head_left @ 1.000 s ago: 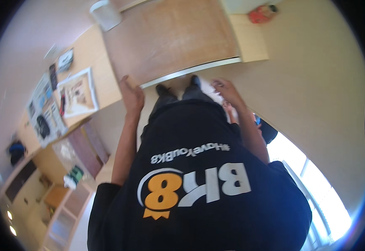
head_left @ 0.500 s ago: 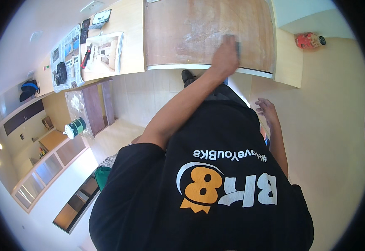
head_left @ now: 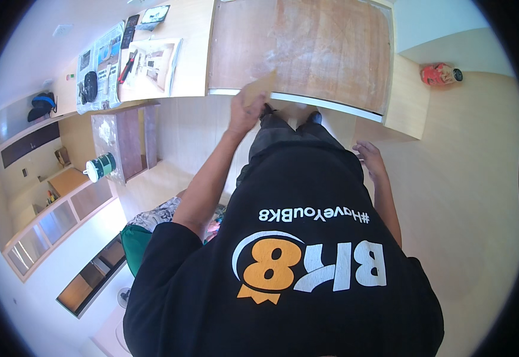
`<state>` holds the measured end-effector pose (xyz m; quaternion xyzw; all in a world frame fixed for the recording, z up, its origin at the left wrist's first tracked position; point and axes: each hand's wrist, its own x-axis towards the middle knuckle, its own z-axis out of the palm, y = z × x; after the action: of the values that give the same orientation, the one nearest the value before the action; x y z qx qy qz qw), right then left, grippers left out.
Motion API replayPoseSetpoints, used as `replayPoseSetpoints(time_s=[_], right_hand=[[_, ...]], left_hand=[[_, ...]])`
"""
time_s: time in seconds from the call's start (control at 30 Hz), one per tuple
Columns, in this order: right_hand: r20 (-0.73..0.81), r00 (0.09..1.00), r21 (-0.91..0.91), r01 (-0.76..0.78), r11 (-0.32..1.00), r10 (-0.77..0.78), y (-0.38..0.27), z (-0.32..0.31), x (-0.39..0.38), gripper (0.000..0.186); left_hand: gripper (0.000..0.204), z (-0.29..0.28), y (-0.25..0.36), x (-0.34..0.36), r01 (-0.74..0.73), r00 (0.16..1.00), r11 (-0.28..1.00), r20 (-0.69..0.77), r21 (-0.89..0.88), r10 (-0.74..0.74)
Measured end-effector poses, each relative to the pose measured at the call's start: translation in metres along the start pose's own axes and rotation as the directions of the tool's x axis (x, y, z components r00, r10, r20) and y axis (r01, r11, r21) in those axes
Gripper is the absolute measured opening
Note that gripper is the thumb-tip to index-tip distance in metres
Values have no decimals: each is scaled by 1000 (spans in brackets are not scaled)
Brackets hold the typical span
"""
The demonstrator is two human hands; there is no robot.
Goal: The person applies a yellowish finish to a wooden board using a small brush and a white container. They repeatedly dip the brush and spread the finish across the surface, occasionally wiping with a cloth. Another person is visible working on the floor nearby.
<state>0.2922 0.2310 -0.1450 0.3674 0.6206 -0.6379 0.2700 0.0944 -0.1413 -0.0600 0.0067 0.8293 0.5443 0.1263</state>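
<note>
My left hand (head_left: pixel 246 114) is shut on a tan sheet (head_left: pixel 266 83), which looks like sandpaper, at the front edge of a plywood panel (head_left: pixel 328 44). The panel has pale, chalky smudges and a white strip (head_left: pixel 325 102) along its front. My right hand (head_left: pixel 367 152) hangs low beside my dark trousers, below the panel, its fingers loosely apart and holding nothing. My dark shoes show just under the white strip.
A left ledge (head_left: pixel 191 65) bears newspapers (head_left: pixel 99 44), a magazine (head_left: pixel 158 62), a red-handled tool (head_left: pixel 128 65) and small dark items. A red bottle (head_left: pixel 438 75) is at right. Behind my left, a person in green (head_left: pixel 134 247), a panelled box (head_left: pixel 128 140) and a green-and-white bucket (head_left: pixel 99 168).
Half a second ago my left hand was out over the panel's middle-right; it has moved left and back to the front edge, the sheet now showing. My right hand stays low.
</note>
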Motion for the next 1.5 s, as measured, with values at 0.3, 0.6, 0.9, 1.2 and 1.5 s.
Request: replayPoseSetpoints(time_s=[0.3,0.6,0.9,1.2,1.5], right_hand=[[-5,998,-123,-60,991,60,3,-8,10,46],[-86,988,-136,-137,981,126,19,2,0,40],[-177,973,18,-146,989,146,35,21,-6,34],[-187,980,79,-53,995,67,30,38,-2,36],[-281,958,88,-36,995,59,64,39,-25,20]], left_hand=[[31,-39,-34,37,-120,984,979,152,167,94],[35,-113,-45,87,-101,979,948,199,302,41],[34,-135,-42,114,-210,978,931,42,300,207],[40,-56,-31,102,-202,936,957,328,209,126],[23,-133,-30,184,-53,991,985,-109,164,72]])
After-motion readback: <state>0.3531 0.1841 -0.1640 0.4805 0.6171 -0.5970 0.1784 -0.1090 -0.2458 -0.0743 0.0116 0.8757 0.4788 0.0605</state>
